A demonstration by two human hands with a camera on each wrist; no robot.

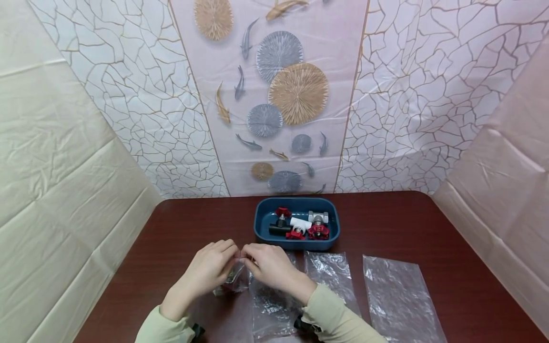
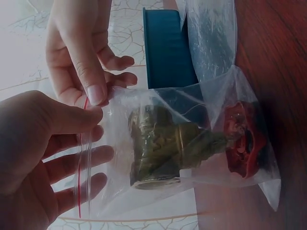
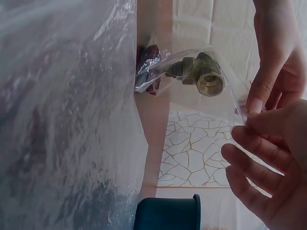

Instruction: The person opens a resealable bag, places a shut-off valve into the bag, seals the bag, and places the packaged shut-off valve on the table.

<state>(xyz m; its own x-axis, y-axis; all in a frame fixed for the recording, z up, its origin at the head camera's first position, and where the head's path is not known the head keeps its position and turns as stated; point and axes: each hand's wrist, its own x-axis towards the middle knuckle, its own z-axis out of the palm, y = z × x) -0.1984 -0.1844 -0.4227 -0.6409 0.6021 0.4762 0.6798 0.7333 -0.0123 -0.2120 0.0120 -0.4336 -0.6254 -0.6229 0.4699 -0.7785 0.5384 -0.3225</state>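
Note:
A clear zip-lock bag (image 2: 112, 201) with a red line along its top hangs between my hands. Inside it is a brass valve (image 2: 163, 143), its red handwheel (image 2: 243, 139) at the bottom of the bag, down by the tabletop. My left hand (image 1: 210, 264) pinches the bag's top edge between thumb and fingers. Right beside it, my right hand (image 1: 272, 267) pinches the same edge, the two thumbs almost meeting in the left wrist view. In the head view the hands largely cover the bag.
Beyond the hands stands a blue tray (image 1: 296, 244) with several valves and a white tee-shaped fitting (image 1: 300, 223). Flat clear bags lie on the dark red table (image 1: 180, 224): one partly under my right arm, another bag (image 1: 330, 271) beside it, and a bag (image 1: 401, 295) further right.

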